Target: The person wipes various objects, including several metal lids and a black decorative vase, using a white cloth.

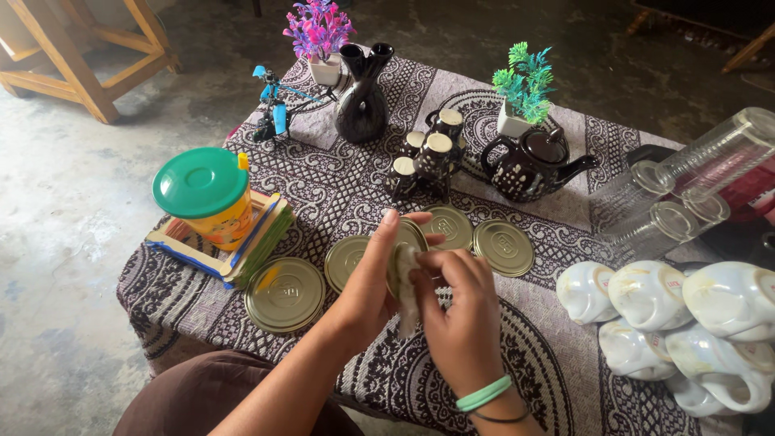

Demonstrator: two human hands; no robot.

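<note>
Left hand (367,278) grips a round gold metal lid (401,257) upright; right hand (460,311) presses a small white cloth (408,295) against it, above the desk's (557,363) near edge

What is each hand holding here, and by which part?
Left hand grips a round metal lid by its rim, held on edge. Right hand presses a white cloth against its face.

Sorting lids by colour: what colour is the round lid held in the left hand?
Gold-coloured metal lid, seen in the head view.
</note>
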